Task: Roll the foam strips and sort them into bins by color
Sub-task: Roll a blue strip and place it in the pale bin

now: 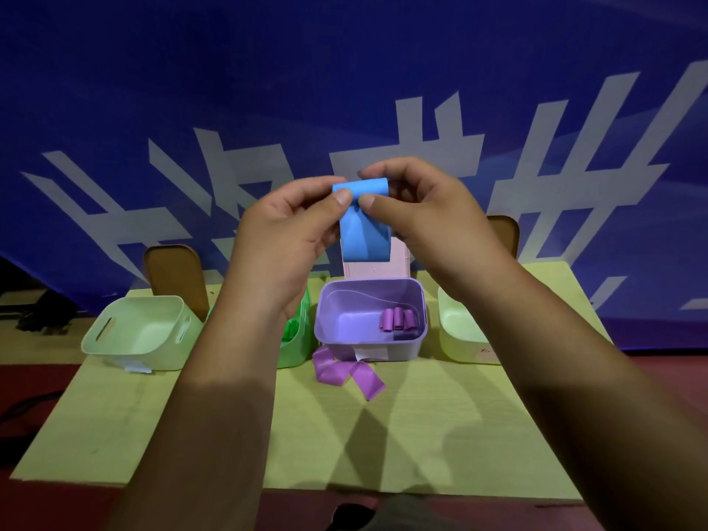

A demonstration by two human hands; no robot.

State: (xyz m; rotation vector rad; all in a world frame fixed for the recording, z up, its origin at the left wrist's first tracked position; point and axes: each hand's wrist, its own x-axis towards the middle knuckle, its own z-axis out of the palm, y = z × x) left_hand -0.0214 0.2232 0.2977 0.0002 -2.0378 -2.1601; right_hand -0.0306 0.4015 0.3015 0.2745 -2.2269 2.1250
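Head view: left hand [283, 231] and right hand [421, 208] are raised above the table, each pinching the curled top edge of a blue foam strip [364, 231] between thumb and fingers, its tail hanging down. Below, the purple plastic bin [333, 327] is holding small purple foam rolls [398, 320]. An unrolled purple foam strip [344, 371] is lying on the yellow-green tabletop [383, 435] just before that bin.

Both hands are holding a blue foam strip [364, 228] above the table [421, 435]: the left hand [283, 239] and right hand [425, 212] are pinching its curled top edge, its tail hanging over the purple bin [333, 327] containing purple rolls [396, 320].
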